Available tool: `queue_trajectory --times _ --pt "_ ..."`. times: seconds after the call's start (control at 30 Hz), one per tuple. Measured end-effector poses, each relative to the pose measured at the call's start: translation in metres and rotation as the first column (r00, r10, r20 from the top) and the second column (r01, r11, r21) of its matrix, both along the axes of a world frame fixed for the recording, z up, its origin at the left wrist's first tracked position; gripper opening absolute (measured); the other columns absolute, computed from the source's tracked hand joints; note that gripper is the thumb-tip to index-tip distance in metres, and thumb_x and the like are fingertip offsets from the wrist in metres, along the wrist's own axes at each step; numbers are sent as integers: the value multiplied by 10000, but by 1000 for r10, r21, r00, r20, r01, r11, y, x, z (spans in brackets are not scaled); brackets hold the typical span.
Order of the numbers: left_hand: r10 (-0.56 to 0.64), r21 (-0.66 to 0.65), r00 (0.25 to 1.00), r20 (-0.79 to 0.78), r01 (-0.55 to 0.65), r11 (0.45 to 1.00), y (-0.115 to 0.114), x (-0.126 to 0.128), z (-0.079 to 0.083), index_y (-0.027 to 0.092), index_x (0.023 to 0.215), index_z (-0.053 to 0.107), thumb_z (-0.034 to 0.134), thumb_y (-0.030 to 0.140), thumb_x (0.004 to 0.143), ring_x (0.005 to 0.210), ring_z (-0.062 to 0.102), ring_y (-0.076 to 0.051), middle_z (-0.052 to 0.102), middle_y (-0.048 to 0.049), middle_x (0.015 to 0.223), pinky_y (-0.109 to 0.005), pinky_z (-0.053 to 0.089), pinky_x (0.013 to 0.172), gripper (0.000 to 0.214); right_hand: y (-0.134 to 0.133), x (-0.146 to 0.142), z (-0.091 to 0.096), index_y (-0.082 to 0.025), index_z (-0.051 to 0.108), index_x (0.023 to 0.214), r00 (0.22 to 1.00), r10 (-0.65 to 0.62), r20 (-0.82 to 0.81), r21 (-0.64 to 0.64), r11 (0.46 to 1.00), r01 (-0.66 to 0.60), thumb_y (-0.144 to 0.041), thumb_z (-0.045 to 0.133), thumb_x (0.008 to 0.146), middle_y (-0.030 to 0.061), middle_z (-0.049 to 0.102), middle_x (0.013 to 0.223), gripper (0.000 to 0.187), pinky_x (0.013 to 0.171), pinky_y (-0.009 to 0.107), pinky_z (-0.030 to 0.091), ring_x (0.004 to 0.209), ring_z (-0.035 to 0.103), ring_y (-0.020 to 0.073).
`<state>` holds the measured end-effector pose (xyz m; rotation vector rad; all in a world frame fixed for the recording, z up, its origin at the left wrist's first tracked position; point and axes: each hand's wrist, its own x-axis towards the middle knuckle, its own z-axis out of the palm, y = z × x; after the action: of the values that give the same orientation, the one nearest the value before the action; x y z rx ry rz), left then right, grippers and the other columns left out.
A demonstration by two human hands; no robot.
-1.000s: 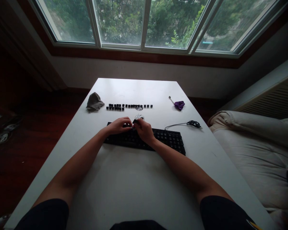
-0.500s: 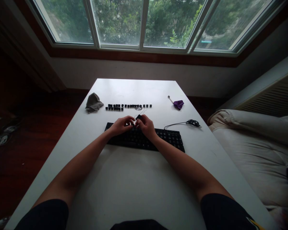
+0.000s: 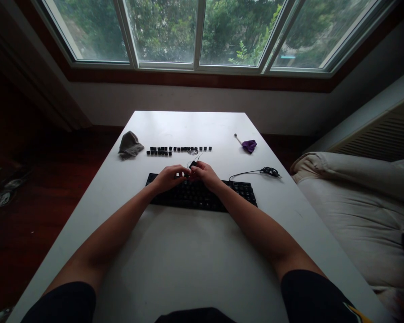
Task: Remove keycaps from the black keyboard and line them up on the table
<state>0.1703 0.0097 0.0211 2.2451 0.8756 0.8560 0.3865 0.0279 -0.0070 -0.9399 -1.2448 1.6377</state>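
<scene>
A black keyboard [image 3: 195,196] lies across the white table under both hands, some of its keys covered by them. My left hand [image 3: 170,177] is closed over its upper middle part, thumb and fingertips drawn together; what they pinch is too small to make out. Close beside it, my right hand [image 3: 205,174] grips a wire keycap puller [image 3: 198,157], its thin wires pointing away from me. A small black block [image 3: 193,164] shows at the right fingertips. Beyond the hands, several black keycaps [image 3: 178,149] stand in two rows, with a clear round item [image 3: 193,152] among them.
On the white table [image 3: 185,255], a grey cloth [image 3: 130,144] lies at the far left. A purple cloth [image 3: 249,146] with a thin-handled brush [image 3: 237,137] sits at the far right. The keyboard's coiled cable [image 3: 270,171] rests to the right. A pale sofa [image 3: 336,215] stands beside the table.
My right hand has turned slightly, and the puller's wires have shifted a little to the left. My left hand stays almost in the same place.
</scene>
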Motion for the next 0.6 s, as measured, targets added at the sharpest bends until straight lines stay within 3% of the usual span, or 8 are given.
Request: queue_trajectory --times 0.13,0.33,0.5,0.6 --pt "20 46 998 -53 -18 999 1 0 0 239 1115 718 616 230 942 883 668 -161 719 -48 1050 -308 535 813 201 0 -1 1 -194 553 918 1000 -21 4 -15 1000 21 -416 736 816 0 699 788 305 598 297 611 671 724 173" --pt "48 157 998 -26 -44 987 2 2 -3 253 1097 718 631 234 948 1178 601 -235 636 -95 1230 -410 497 1025 174 -2 -5 -3 -206 536 918 995 -91 46 54 995 88 -442 700 830 -5 691 777 300 590 305 598 653 700 167" --pt "20 266 992 -128 15 964 -8 18 2 264 1130 701 567 254 994 1121 594 -234 663 -80 1176 -416 464 1014 191 -1 -5 -12 -203 547 833 946 -286 154 232 941 247 -440 685 828 -38 614 695 274 552 252 546 619 615 132" --pt "79 299 988 -135 -36 953 -5 21 6 254 1115 700 574 275 994 1091 606 -233 686 -68 1151 -412 450 1000 176 -1 -5 -11 -202 555 872 954 -284 96 162 950 266 -434 674 833 -31 630 729 264 571 270 571 629 631 136"
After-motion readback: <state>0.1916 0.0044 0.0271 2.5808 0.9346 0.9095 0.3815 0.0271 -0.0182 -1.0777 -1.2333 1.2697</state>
